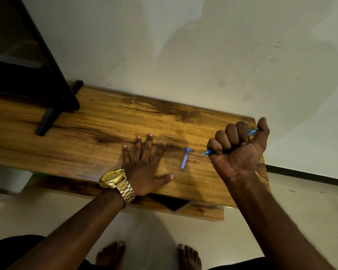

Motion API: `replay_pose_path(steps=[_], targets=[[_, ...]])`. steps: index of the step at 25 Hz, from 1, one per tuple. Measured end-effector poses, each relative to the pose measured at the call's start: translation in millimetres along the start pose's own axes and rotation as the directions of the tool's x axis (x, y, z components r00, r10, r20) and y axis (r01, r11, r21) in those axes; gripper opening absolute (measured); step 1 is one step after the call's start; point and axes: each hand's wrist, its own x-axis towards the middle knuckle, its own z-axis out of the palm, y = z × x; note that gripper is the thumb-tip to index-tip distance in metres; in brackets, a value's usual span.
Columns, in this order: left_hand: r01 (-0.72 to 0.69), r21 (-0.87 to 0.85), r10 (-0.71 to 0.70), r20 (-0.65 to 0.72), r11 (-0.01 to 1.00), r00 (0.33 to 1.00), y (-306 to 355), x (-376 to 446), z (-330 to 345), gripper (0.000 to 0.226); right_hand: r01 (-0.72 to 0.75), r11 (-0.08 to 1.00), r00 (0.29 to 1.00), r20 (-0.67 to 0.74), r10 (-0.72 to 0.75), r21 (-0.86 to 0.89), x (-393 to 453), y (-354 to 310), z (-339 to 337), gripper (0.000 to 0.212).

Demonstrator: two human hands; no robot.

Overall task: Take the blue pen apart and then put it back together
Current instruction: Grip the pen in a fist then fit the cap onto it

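The blue pen (pixel 211 152) sits in our right hand (pixel 240 151), toward four o'clock of the view, gripped in a fist with the fingers (pixel 225 137) curled fully round the barrel. Its writing tip pokes out at the nine o'clock side of the fist, pointing down and left just above the wood, and the rear end of the barrel shows near the thumb at the one o'clock side. We cannot tell whether the tip touches the surface.

The blue cap (pixel 185 158) lies alone on the tabletop (pixel 105 121), between our two hands, its long axis running roughly from twelve to six o'clock with a slight tilt. It touches neither hand and rests just at nine o'clock of the pen tip.

Our left hand (pixel 144 166) lies flat, palm down, on the wood at nine o'clock of the cap, fingers spread wide and holding nothing, the thumb pointing toward the cap. A gold wristwatch (pixel 113 178) is on that wrist.

At ten o'clock, a black stand (pixel 55 106) rests on the far left of the tabletop. A pale wall (pixel 183 45) rises behind, and our bare feet (pixel 110 254) show on the light floor at six o'clock.
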Motion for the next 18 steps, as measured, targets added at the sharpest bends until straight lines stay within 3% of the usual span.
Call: replay_pose_path(steps=[18], targets=[[0.004,0.009,-0.004,0.043,1.000,0.999,0.8,1.3,-0.8,0.116,0.004,0.998,1.000,-0.017,-0.005,-0.065,-1.0,0.8,4.0,0.063]])
